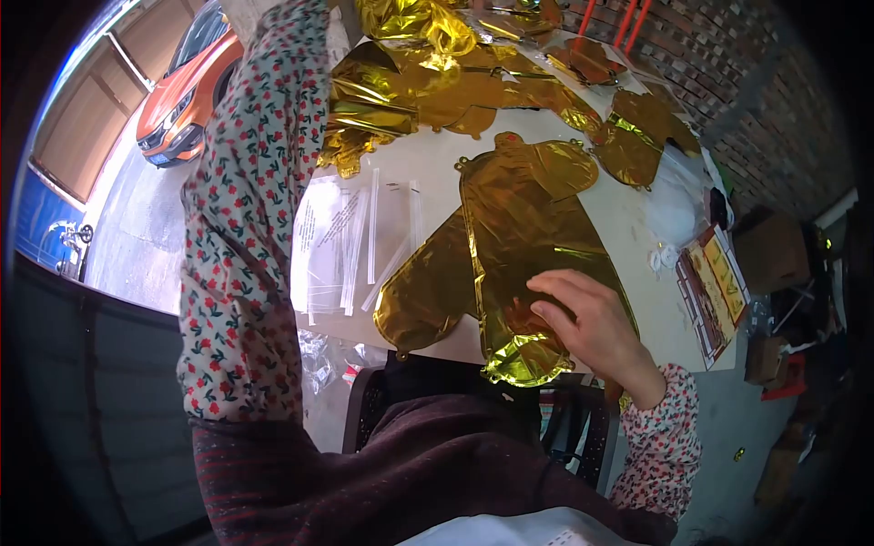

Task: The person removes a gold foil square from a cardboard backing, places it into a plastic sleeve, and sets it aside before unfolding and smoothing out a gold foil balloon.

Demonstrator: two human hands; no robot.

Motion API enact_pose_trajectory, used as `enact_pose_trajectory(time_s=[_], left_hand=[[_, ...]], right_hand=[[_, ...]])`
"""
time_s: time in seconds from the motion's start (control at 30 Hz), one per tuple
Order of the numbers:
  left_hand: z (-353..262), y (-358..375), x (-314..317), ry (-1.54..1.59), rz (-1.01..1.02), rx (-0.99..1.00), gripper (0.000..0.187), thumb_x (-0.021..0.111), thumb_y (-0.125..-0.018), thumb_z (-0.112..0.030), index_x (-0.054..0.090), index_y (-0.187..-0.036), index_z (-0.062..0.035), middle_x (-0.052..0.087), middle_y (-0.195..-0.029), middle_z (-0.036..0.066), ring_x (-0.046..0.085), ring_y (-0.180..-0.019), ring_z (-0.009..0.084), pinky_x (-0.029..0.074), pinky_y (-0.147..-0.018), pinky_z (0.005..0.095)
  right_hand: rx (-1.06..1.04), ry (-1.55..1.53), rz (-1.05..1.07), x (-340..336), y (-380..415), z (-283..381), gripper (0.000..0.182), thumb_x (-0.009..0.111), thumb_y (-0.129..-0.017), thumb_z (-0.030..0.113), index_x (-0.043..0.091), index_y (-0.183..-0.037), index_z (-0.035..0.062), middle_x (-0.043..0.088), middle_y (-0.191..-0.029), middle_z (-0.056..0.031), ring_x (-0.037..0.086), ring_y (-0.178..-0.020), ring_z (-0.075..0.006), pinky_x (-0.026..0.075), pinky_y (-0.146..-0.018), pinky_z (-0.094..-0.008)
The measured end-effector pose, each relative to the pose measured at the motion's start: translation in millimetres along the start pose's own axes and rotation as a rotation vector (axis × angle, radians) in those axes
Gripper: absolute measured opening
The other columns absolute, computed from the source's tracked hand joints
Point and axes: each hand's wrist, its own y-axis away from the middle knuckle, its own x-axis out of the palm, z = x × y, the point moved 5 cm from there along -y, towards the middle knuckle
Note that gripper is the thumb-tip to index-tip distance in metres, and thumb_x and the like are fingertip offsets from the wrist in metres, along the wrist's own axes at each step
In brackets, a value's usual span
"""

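Brick wall past the far right of the foil, orange car well off to its far left. Foil lies flat on the pale table, near end at the table's edge. Right hand is over the foil's near right part, fingers loosely bent, thumb apart, nothing visibly gripped; can't tell if it's touching. Left sleeve runs up left of the foil; left hand out of frame, can't tell its state. Clear strips left of foil, gold pile beyond it, card to its right.
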Motion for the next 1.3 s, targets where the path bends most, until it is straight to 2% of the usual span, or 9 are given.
enact_pose_trajectory(time_s=[0.17, 0.37, 0.47, 0.6, 0.7, 0.77, 1.03, 1.17, 1.3], left_hand=[[43.7, 7.4, 8.6, -0.011, -0.014, 0.028, 0.018, 0.058, -0.1, -0.02, 0.061, -0.1, -0.0016, 0.058, -0.079, 0.004, 0.052, -0.07, 0.0121, 0.046, -0.067, 0.0309], [-36.9, 108.0, 40.7, 0.074, 0.075, -0.009, 0.022, 0.062, -0.098, -0.021, 0.064, -0.092, -0.0008, 0.063, -0.082, 0.005, 0.056, -0.073, 0.0134, 0.047, -0.067, 0.0296], [-31.9, 140.9, 50.7, -0.128, 0.205, 0.151, 0.023, 0.061, -0.098, -0.025, 0.068, -0.1, -0.003, 0.068, -0.09, 0.01, 0.063, -0.083, 0.0187, 0.051, -0.074, 0.0335], [-2.0, 173.9, 49.4, -0.095, 0.191, 0.193, 0.027, 0.061, -0.095, -0.025, 0.067, -0.1, 0.0003, 0.069, -0.09, 0.015, 0.066, -0.082, 0.0275, 0.052, -0.076, 0.0347], [68.5, 187.9, 51.3, -0.275, 0.238, 0.194, 0.03, 0.058, -0.097, -0.026, 0.064, -0.116, -0.0031, 0.066, -0.109, 0.015, 0.063, -0.102, 0.0275, 0.05, -0.089, 0.0353], [121.3, 198.8, 66.4, -0.481, 0.414, 0.466, 0.035, 0.055, -0.099, -0.033, 0.061, -0.123, -0.0074, 0.06, -0.128, 0.013, 0.056, -0.122, 0.0262, 0.046, -0.102, 0.0373], [178.1, 193.6, 37.9, -1.062, 0.638, -0.574, 0.075, 0.033, -0.091, -0.076, 0.038, -0.149, -0.0278, 0.033, -0.156, 0.014, 0.028, -0.144, 0.0398, 0.025, -0.115, 0.0557], [248.0, 165.1, 55.7, -1.009, 0.638, -0.254, 0.065, 0.035, -0.096, -0.066, 0.041, -0.147, -0.0263, 0.046, -0.147, 0.018, 0.041, -0.137, 0.0377, 0.031, -0.113, 0.0536], [144.3, 163.3, 34.1, -0.559, 0.477, -0.061, 0.055, 0.043, -0.099, -0.053, 0.052, -0.135, -0.0117, 0.062, -0.119, 0.019, 0.06, -0.109, 0.0319, 0.047, -0.092, 0.0449]], right_hand=[[0.116, -0.245, -0.148, -17.5, -65.0, -10.5, 0.034, 0.065, -0.093, 0.02, 0.06, -0.12, -0.0009, 0.068, -0.095, -0.01, 0.064, -0.079, -0.0199, 0.05, -0.075, -0.0313], [0.378, -1.161, -0.208, -26.1, -225.2, -27.5, 0.053, 0.072, -0.09, 0.026, 0.053, -0.131, -0.0012, 0.061, -0.122, -0.0159, 0.057, -0.113, -0.0187, 0.048, -0.091, -0.035], [0.337, -1.33, -0.068, -21.3, -273.2, -12.5, 0.021, 0.059, -0.098, 0.018, 0.06, -0.115, 0.0055, 0.066, -0.098, -0.0085, 0.066, -0.084, -0.018, 0.055, -0.069, -0.0338], [0.254, -1.014, -0.496, 7.5, -342.3, -65.1, 0.04, 0.067, -0.092, 0.01, 0.057, -0.131, 0.007, 0.066, -0.116, -0.0148, 0.066, -0.087, -0.0253, 0.052, -0.069, -0.0339], [0.245, -0.749, -0.479, -1.9, -366.2, -105.9, 0.058, 0.078, -0.084, 0.025, 0.052, -0.129, -0.0008, 0.061, -0.119, -0.0172, 0.057, -0.113, -0.0216, 0.047, -0.094, -0.0371], [0.191, -0.829, -0.409, -8.4, -363.3, -105.6, 0.053, 0.077, -0.084, 0.018, 0.054, -0.127, -0.0005, 0.063, -0.116, -0.0153, 0.06, -0.108, -0.0222, 0.049, -0.093, -0.0371], [-0.021, -1.074, -0.762, -175.9, -226.0, 31.0, 0.025, 0.052, -0.1, 0.008, 0.049, -0.122, -0.0031, 0.064, -0.107, -0.0178, 0.068, -0.088, -0.0273, 0.06, -0.074, -0.0407], [0.169, -0.947, -0.385, -189.6, -166.2, -51.3, 0.032, 0.068, -0.093, 0.019, 0.061, -0.119, 0.0011, 0.068, -0.103, -0.0059, 0.065, -0.093, -0.017, 0.056, -0.082, -0.0318], [0.442, -1.064, -0.334, -89.7, -86.1, -69.5, 0.023, 0.062, -0.098, 0.019, 0.061, -0.116, 0.005, 0.066, -0.1, -0.0046, 0.067, -0.091, -0.0184, 0.057, -0.077, -0.0283]])
